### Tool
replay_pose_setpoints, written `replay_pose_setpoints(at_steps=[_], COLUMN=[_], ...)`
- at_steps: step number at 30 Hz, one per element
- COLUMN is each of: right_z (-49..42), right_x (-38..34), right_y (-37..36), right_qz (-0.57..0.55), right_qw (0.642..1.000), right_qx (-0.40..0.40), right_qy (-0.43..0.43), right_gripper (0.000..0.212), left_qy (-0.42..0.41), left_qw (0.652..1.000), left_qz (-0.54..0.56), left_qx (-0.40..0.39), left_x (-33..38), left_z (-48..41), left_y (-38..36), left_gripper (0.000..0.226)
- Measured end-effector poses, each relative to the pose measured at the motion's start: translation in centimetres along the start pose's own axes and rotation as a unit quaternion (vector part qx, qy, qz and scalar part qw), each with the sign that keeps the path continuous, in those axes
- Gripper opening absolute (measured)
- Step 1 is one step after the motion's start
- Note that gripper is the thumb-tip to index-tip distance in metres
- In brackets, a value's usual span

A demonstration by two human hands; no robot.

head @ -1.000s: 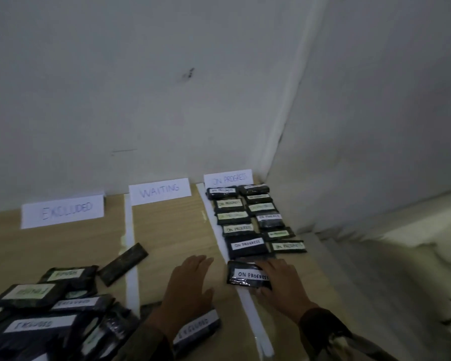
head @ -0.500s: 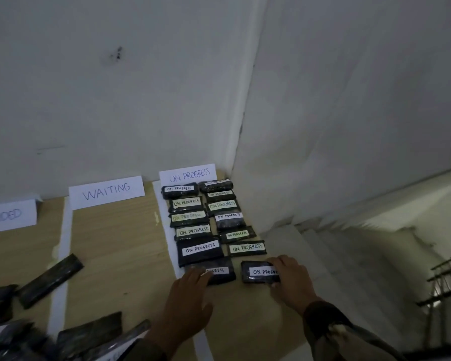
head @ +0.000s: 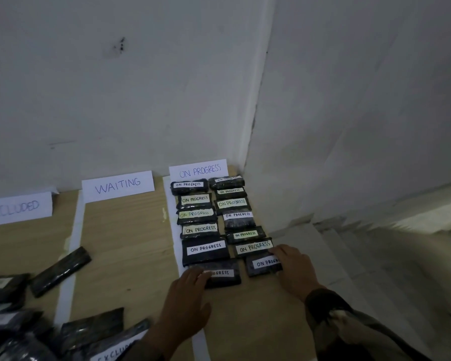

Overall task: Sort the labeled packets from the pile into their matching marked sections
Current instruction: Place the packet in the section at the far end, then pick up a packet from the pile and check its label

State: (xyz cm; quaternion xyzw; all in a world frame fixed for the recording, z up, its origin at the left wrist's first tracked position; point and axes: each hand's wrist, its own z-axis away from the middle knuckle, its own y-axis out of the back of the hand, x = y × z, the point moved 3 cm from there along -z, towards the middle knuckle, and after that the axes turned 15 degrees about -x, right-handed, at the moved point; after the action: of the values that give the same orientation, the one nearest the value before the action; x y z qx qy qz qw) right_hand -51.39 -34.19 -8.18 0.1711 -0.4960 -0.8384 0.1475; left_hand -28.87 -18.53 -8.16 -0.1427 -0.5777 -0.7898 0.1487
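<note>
Down at the lower left the pile of packets lies in a dark, glossy heap, and one at its near edge shows a white label reading "EXCLU" before the frame cuts it off. Behind the pile the EXCLUDED sign leans against the wall. A white tape strip runs forward from the wall beside it, and a stray packet lies slantwise, label hidden, with its near end over that strip. Next comes the WAITING sign, with bare wood in front of it.

Further right, past a second tape strip, the ON PROGRESS sign stands over two columns of packets, all labelled ON PROGRESS and lying close together. The left hand lies flat with straight fingers over the left end of the nearest packet in the left column, covering part of its label. The right hand rests relaxed fingers on the right end of the nearest packet in the right column, hiding the end of its label.

The worktop is pale wood grain, tucked into a corner of scuffed white walls. Beyond its right edge pale stepped ledges drop away in dim light.
</note>
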Motion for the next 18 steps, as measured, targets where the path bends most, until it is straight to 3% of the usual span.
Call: replay_pose_setpoints(at_steps=[7,12,18], right_z=[0.1,0.6,1.5], right_x=[-0.3,-2.5,-9.0], right_y=[-0.2,0.5,0.2], right_qz=[-0.004,-0.009,-0.102], right_qw=[1.0,0.997,0.972], right_qx=[0.01,0.068,0.159], right_qy=[0.013,0.025,0.136], right_gripper=[0.06,0.063,0.039], left_qy=[0.004,0.017,0.055], left_qw=[0.999,0.999,0.997], left_qz=[0.011,0.025,0.033], left_qx=[0.033,0.036,0.037], left_x=[-1.1,-1.6,-4.2], left_z=[0.3,1.4,4.3], left_y=[0.0,0.8,2.6], left_gripper=[0.064,0.064,0.065])
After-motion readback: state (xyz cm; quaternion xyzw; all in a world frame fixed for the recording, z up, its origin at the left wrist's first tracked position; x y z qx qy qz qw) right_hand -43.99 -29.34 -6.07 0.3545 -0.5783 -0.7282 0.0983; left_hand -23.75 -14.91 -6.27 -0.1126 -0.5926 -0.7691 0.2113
